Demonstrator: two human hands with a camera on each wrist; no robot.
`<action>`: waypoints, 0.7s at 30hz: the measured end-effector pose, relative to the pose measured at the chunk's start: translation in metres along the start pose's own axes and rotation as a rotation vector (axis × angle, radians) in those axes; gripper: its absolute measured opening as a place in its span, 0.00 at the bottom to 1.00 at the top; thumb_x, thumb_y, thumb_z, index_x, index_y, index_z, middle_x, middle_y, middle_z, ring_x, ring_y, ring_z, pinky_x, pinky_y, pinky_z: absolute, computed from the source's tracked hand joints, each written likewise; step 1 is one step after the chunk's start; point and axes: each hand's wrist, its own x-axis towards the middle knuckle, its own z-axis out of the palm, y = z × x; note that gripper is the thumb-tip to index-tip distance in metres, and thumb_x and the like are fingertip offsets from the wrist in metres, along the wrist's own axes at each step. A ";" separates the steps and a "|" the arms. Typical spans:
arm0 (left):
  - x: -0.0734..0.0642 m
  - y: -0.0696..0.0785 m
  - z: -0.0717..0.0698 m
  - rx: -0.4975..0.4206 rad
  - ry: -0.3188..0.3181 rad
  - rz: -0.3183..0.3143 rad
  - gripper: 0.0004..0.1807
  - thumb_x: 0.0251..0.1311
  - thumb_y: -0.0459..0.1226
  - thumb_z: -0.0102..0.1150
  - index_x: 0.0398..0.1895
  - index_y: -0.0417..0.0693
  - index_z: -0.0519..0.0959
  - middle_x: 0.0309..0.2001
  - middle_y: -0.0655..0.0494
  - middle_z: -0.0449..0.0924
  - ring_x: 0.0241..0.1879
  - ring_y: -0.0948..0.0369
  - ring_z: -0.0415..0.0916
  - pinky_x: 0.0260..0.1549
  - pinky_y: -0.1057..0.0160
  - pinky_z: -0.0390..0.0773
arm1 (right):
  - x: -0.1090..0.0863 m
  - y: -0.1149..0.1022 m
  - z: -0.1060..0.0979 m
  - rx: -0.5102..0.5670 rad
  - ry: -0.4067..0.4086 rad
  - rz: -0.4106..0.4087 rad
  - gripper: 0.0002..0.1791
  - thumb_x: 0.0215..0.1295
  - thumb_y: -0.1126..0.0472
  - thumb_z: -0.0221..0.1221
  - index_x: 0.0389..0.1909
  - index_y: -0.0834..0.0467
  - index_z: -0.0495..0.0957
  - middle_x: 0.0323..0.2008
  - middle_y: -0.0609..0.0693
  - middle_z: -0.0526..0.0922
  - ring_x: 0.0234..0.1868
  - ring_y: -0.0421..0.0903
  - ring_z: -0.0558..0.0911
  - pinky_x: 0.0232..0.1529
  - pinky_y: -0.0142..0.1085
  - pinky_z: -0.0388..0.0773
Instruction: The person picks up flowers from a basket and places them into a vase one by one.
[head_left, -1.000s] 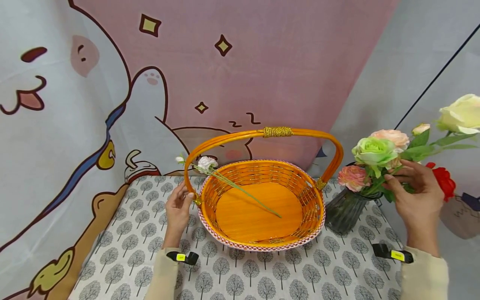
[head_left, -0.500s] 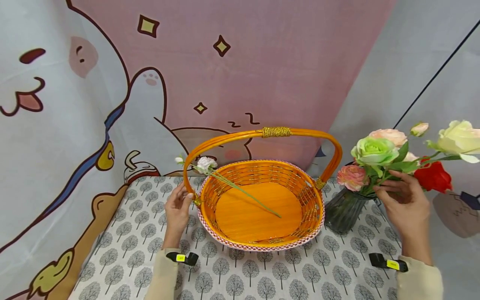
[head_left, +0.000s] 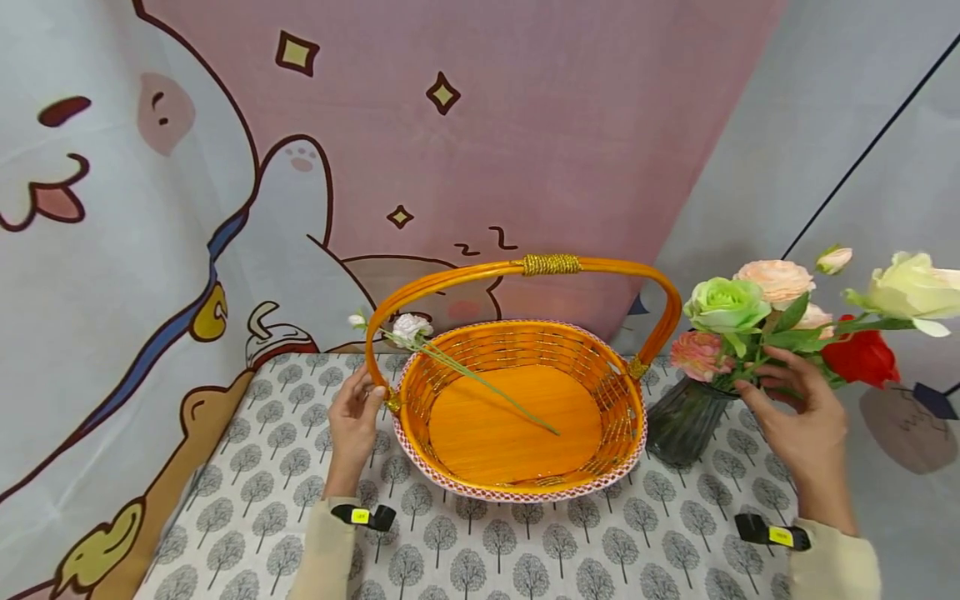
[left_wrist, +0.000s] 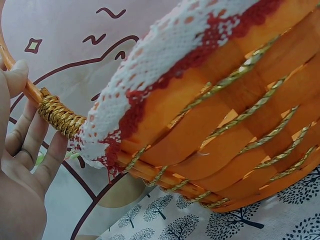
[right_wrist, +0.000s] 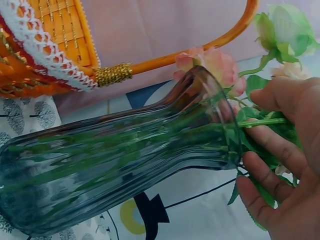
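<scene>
My left hand (head_left: 352, 421) holds the base of the arched handle (left_wrist: 32, 92) of an orange woven basket (head_left: 517, 492), thumb on one side and fingers on the other. Across the basket's left rim lies a white flower (head_left: 411, 329), its green stem (head_left: 491, 387) reaching inward. To the right, a dark ribbed glass vase (right_wrist: 115, 160) carries several flowers. Beside its mouth is my right hand (head_left: 802, 417), thumb and fingers spread around a green stem (right_wrist: 262, 121), with a gap between thumb and index finger. A green rose (head_left: 726, 304) and a red flower (head_left: 862, 358) flank that hand.
A tree-print cloth (head_left: 465, 542) covers the table, its left edge slanting at the side. Behind stands a pink and white cartoon backdrop (head_left: 570, 125). The basket's handle rises high over its middle. A cream rose (head_left: 911, 292) juts out at the far right.
My right hand has moved left and slightly down toward the vase's mouth. The cream rose has sunk and the red flower has shifted left. My left hand and the basket stay put.
</scene>
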 end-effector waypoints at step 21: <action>0.000 0.000 0.000 -0.035 0.019 -0.007 0.25 0.68 0.20 0.55 0.68 0.31 0.72 0.52 0.63 0.84 0.51 0.70 0.81 0.55 0.73 0.81 | -0.018 -0.003 -0.004 0.001 0.047 0.015 0.29 0.65 0.63 0.68 0.67 0.46 0.77 0.42 0.24 0.76 0.43 0.23 0.75 0.43 0.14 0.68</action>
